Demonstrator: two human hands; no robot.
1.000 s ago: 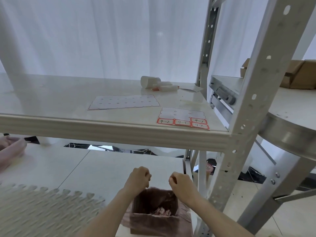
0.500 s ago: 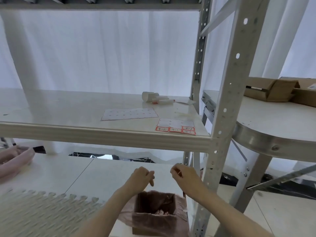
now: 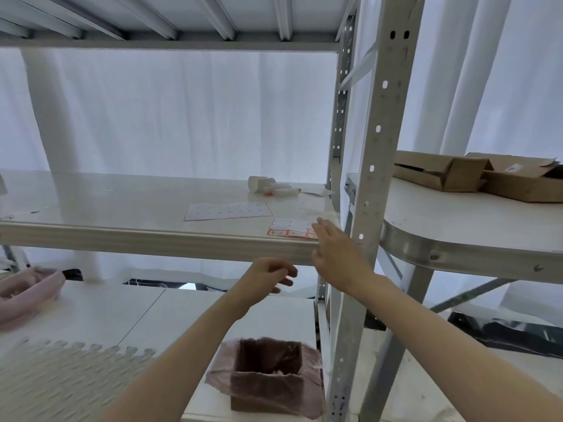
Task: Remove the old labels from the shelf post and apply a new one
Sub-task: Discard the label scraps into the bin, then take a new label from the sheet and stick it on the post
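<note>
New labels: a white backing sheet with a row of red-bordered paper stickers (image 3: 288, 229) lay flat at the front right corner of the pale glossy shelf board (image 3: 122, 205), near the grey perforated steel shelf post (image 3: 375, 166). Two stickers read 4-2 and 4-1; the hand hid the rest.
Handling: judged featherweight, thin and limp (likely to curl and cling to skin once peeled), and easily creased.
Where to take hold: probably a sticker's corner, lifted with a fingernail while the sheet was pinned down.
Right hand: the right hand (image 3: 338, 258) reached over the shelf lip. Its fingers (image 3: 323, 231) were straight and spread, gripping nothing, with the tips above the sheet's right end. Contact could not be told.
Left hand: the left hand (image 3: 265, 278) hung below the shelf edge, fingers loosely curled, holding nothing.
Post: no old label showed plainly on its visible face, so the removal looked done.
Surface: smooth and slick, so the sheet might slide under a push. A second, seemingly stripped white sheet (image 3: 228, 211) and a toppled white roll with small tubes (image 3: 268, 186) lay farther back.
Room: a brown cardboard box lined with a pinkish bag (image 3: 268, 379) stood on the lower board beside the post. Opened cardboard cartons (image 3: 475, 175) sat on the white round-ended desk (image 3: 457, 226) to the right, and white curtains (image 3: 182, 117) hung behind.
</note>
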